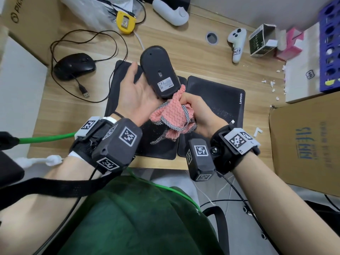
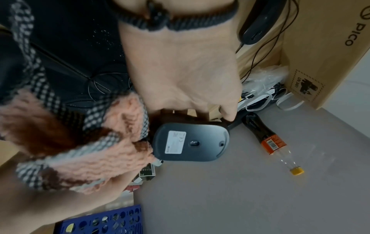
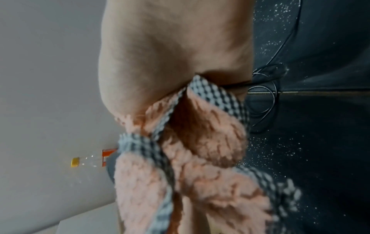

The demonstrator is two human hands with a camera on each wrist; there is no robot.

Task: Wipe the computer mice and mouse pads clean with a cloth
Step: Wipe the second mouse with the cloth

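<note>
My left hand (image 1: 136, 92) (image 2: 180, 76) holds a dark grey mouse (image 1: 159, 70) (image 2: 190, 142) above the desk, its underside with the white label turned up. My right hand (image 1: 198, 111) (image 3: 170, 55) grips a bunched pink cloth (image 1: 173, 113) (image 2: 112, 153) (image 3: 200, 158) with a checked border and presses its tip against the near end of the mouse. Two black mouse pads lie side by side beneath the hands, the left pad (image 1: 119, 80) and the Lenovo pad (image 1: 217, 96), both speckled with white dust. A black wired mouse (image 1: 74, 66) rests on the desk to the left.
A cable loops around the wired mouse with its USB plug (image 1: 85, 93) loose. A yellow tape measure (image 1: 126, 22), white controller (image 1: 236, 44), small open box (image 1: 262, 41) and blue rack (image 1: 329, 46) sit at the back. Cardboard boxes (image 1: 305, 144) flank the desk.
</note>
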